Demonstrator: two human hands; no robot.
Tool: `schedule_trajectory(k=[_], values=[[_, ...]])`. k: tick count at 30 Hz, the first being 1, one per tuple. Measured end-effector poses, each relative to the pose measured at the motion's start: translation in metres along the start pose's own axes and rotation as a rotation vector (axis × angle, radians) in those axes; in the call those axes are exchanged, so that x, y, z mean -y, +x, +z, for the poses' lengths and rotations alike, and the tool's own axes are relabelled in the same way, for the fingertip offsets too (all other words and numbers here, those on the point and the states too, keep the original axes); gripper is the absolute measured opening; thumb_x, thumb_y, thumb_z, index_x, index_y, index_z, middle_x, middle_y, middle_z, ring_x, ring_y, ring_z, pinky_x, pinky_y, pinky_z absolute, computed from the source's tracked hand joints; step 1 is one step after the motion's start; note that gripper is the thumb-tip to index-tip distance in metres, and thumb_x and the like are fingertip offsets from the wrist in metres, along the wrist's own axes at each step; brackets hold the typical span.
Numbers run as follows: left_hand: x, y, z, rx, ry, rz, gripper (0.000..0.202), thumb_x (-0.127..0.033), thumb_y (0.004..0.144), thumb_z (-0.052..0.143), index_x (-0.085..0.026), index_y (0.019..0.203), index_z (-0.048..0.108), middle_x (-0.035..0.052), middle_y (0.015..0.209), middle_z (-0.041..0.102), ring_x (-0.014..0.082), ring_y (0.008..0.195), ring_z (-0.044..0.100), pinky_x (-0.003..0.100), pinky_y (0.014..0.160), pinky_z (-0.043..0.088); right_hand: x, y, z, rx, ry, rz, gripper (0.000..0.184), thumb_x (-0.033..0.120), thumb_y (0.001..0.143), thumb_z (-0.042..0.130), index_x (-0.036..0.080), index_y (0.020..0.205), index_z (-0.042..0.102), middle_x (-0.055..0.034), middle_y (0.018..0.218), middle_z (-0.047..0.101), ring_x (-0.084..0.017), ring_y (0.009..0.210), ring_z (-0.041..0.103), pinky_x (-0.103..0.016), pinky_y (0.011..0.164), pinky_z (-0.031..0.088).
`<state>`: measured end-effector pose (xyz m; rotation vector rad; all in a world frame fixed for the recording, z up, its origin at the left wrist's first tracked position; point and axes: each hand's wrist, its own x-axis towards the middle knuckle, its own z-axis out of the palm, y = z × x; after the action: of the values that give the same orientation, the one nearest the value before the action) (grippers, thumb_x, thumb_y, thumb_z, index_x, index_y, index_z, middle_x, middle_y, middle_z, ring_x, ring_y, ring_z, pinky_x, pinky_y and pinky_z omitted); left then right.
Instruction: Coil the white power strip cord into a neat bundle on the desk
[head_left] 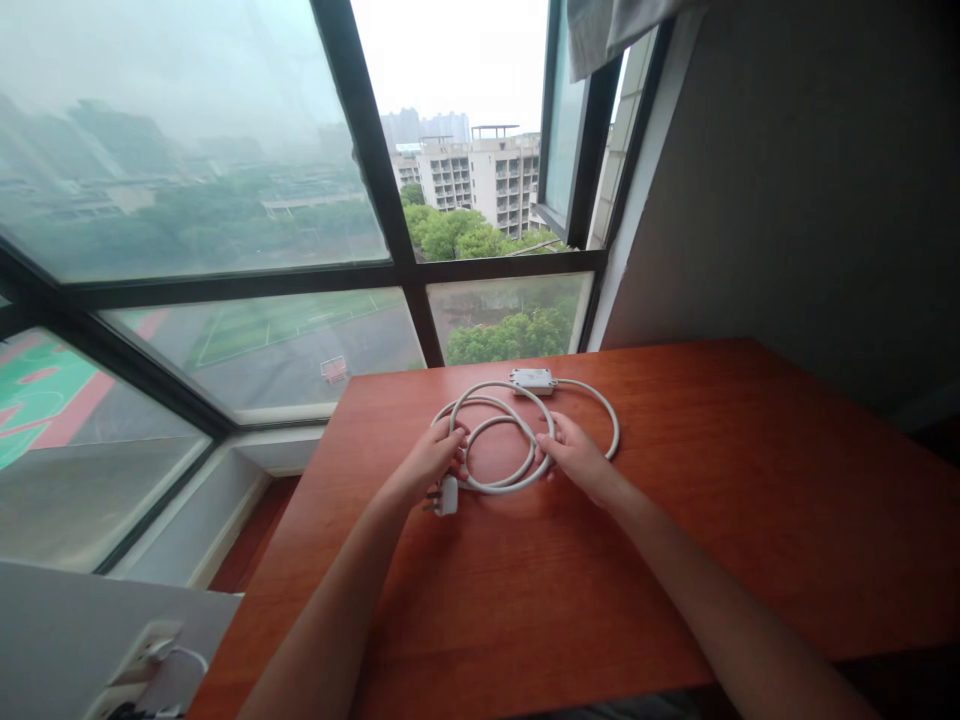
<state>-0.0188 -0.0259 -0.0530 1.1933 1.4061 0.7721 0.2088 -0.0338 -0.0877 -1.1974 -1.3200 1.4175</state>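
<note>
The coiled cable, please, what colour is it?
The cable is white, clearest in the head view.

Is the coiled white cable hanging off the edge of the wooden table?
No, the coiled white cable lies wholly on the reddish-brown wooden table, well inside its edges.

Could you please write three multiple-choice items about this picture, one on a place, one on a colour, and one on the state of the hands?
1. Where does the small white rectangular box on the cable lie?
A. at the far side of the coil
B. under the left hand
C. off the table

2. What colour is the coiled round cable?
A. black
B. white
C. red

3. What do the two hands do?
A. both rest on the coil
B. only one touches it
C. both are lifted away

Answers: 1 A, it lies beyond the loops, toward the window. 2 B, it shows pale against the reddish-brown wooden table. 3 A, the left hand and the right hand each grip the loops.
</note>
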Motion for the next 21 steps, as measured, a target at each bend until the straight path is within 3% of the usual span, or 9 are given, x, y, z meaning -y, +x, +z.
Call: schedule_trajectory(k=[4,8,10,14,18,21], values=[[0.002,0.011,-0.004,-0.069,0.497,0.103,0.015,-0.031,0.085,0.05,-0.017,0.08,0.051,-0.0005,0.061,0.055,0.0145,0.052,0.056,0.024,0.051,0.045,0.003,-0.002,0.003,0.028,-0.036,0.05,0.035,0.03,0.081,0.058,0.02,0.112,0.044,0.0049,0.063,0.063,-0.013,0.046,0.062,-0.018,0.037,0.045],[-0.002,0.017,0.0,-0.109,0.841,0.132,0.014,-0.025,0.071,0.066,-0.018,0.069,0.054,0.0053,0.065,0.061,0.0219,0.069,0.062,0.027,0.062,0.045,0.009,-0.005,0.004,0.037,-0.02,0.089,0.036,0.026,0.08,0.056,0.017,0.112,0.043,0.0042,0.061,0.063,-0.012,0.042,0.06,-0.018,0.036,0.045],[-0.002,0.02,0.003,-0.15,0.81,0.13,0.018,-0.013,0.061,0.069,-0.019,0.058,0.052,0.005,0.059,0.058,0.0232,0.071,0.061,0.027,0.064,0.043,0.012,-0.006,0.005,0.029,-0.011,0.093,0.037,0.026,0.08,0.056,0.016,0.113,0.044,0.004,0.06,0.063,-0.012,0.042,0.06,-0.018,0.035,0.044],[-0.001,0.023,0.002,-0.192,0.516,0.189,0.031,0.002,0.051,0.063,-0.021,0.042,0.044,0.0013,0.045,0.045,0.0206,0.061,0.054,0.023,0.055,0.033,0.016,-0.007,0.006,0.012,0.014,0.044,0.044,0.03,0.078,0.06,0.016,0.116,0.044,0.0044,0.06,0.063,-0.013,0.042,0.06,-0.019,0.036,0.044],[-0.012,0.017,-0.009,-0.201,0.419,0.211,0.034,-0.004,0.059,0.064,-0.02,0.039,0.043,0.0003,0.041,0.042,0.0171,0.053,0.048,0.022,0.05,0.026,0.021,-0.01,0.004,0.001,0.045,-0.024,0.048,0.035,0.077,0.06,0.016,0.118,0.044,0.0049,0.06,0.062,-0.013,0.042,0.06,-0.019,0.036,0.042],[-0.023,0.007,-0.017,-0.18,0.441,0.171,0.027,-0.012,0.07,0.061,-0.019,0.047,0.048,0.0003,0.044,0.047,0.0142,0.046,0.046,0.022,0.047,0.025,0.024,-0.012,0.004,0.013,0.084,-0.07,0.05,0.038,0.077,0.06,0.015,0.119,0.044,0.0048,0.062,0.062,-0.013,0.043,0.06,-0.018,0.036,0.042]])
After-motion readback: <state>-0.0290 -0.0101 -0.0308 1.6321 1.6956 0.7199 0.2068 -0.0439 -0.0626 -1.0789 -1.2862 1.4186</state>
